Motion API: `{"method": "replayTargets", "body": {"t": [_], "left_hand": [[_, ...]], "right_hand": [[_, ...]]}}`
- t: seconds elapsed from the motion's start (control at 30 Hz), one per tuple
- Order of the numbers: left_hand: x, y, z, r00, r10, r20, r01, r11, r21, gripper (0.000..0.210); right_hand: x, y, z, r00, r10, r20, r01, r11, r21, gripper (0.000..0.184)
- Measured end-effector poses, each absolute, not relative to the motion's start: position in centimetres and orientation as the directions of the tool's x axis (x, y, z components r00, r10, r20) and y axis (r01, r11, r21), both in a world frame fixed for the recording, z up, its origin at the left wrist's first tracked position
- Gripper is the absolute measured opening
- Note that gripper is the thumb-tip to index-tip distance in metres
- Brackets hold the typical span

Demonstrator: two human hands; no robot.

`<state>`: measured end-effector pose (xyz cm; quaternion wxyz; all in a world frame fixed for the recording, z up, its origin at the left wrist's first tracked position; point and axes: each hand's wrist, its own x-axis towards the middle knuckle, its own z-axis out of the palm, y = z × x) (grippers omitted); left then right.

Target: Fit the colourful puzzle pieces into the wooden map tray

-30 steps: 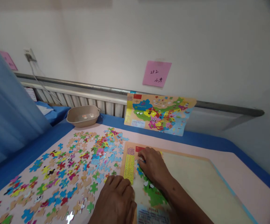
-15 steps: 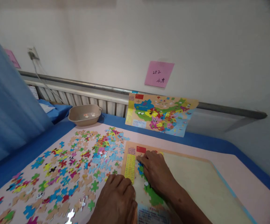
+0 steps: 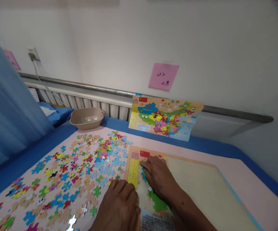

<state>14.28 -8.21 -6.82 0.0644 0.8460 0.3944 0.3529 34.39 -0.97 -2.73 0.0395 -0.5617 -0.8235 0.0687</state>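
A shallow puzzle board (image 3: 191,189) lies in front of me, partly filled with pieces along its left side. My left hand (image 3: 119,203) is closed over the board's left border, fingers curled down and fingertips hidden. Over the filled upper left part rests my right hand (image 3: 159,176), its fingers bent and held together near the red flag (image 3: 145,154); anything under them is hidden. Just below that hand, joined green pieces (image 3: 158,202) show. A yellow printed strip (image 3: 133,173) runs down the board's left side.
Many loose puzzle pieces (image 3: 64,176) spread across the pink sheet at left, some joined in a cluster (image 3: 107,146). A beige basin (image 3: 81,120) holds a few pieces. The map picture (image 3: 165,117) leans by the wall rail (image 3: 237,114). A blue curtain (image 3: 9,106) hangs left.
Both hands stay in nearly the same places. My right hand has shifted very slightly, with a little more of the board's printed top border showing beside it.
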Motion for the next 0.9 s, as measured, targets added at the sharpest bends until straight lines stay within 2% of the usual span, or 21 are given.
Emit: {"method": "replayTargets", "body": {"t": [0.13, 0.27, 0.47, 0.6, 0.7, 0.8, 0.9], "left_hand": [[14.1, -8.2, -6.0, 0.475, 0.698, 0.537, 0.622, -0.697, 0.356, 0.012], [14.1, -8.2, -5.7, 0.496, 0.678, 0.543, 0.629, -0.711, 0.313, 0.014], [14.0, -8.0, -5.8, 0.507, 0.664, 0.550, 0.621, -0.724, 0.302, 0.011], [14.0, -8.0, -5.3, 0.497, 0.646, 0.579, 0.624, -0.730, 0.278, 0.011], [14.0, -8.1, -4.5, 0.492, 0.624, 0.607, 0.626, -0.738, 0.252, 0.012], [14.0, -8.5, -3.3, 0.502, 0.583, 0.638, 0.605, -0.765, 0.223, 0.014], [14.1, -9.1, -1.9, 0.511, 0.495, 0.703, 0.584, -0.800, 0.138, 0.013]], "right_hand": [[35.2, -0.3, -3.3, -0.353, 0.927, 0.126, 0.876, 0.374, -0.304, 0.022], [36.5, 0.4, -3.7, -0.219, 0.919, 0.329, 0.820, 0.356, -0.448, 0.028], [36.9, 0.4, -3.6, -0.194, 0.941, 0.276, 0.876, 0.293, -0.383, 0.026], [37.5, 0.6, -3.1, -0.111, 0.945, 0.307, 0.886, 0.234, -0.400, 0.027], [37.7, 0.6, -2.9, -0.125, 0.950, 0.288, 0.890, 0.236, -0.390, 0.025], [37.6, 0.5, -2.8, -0.138, 0.955, 0.263, 0.901, 0.231, -0.367, 0.025], [37.5, 0.5, -2.8, -0.137, 0.957, 0.257, 0.902, 0.228, -0.366, 0.025]]}}
